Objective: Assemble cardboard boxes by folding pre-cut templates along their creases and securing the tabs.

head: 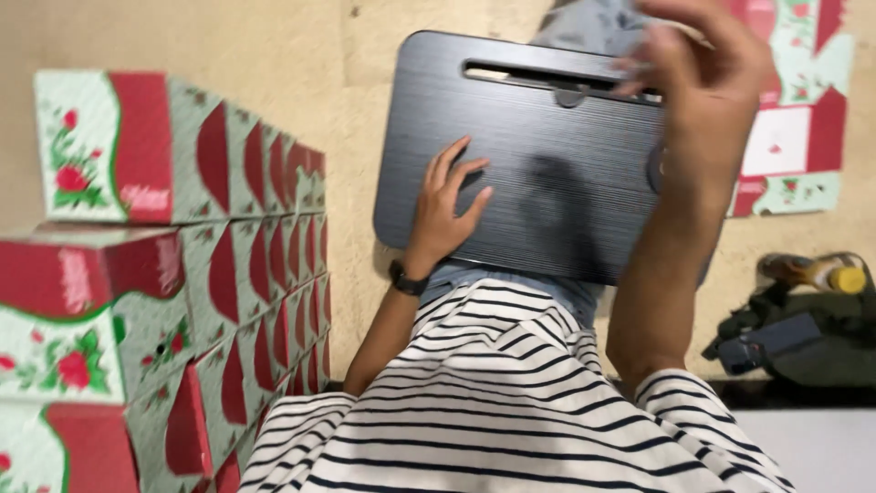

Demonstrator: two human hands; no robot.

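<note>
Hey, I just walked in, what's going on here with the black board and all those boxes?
A person in a striped shirt has a black lap tray resting on their lap. The left hand lies on the tray's surface with fingers spread. The right hand is raised near the tray's far slotted edge, blurred, so what it grips is unclear. Folded red-and-green floral boxes are stacked in rows beside the left arm. A flattened box lies on the floor, and a dark bag sits nearby.

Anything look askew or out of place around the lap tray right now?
Nothing looks damaged or spilled. The black lap tray sits tilted across the lap, left hand flat on it, right hand raised and blurred. A flattened carton lies on the floor, beside stacked boxes.
</note>
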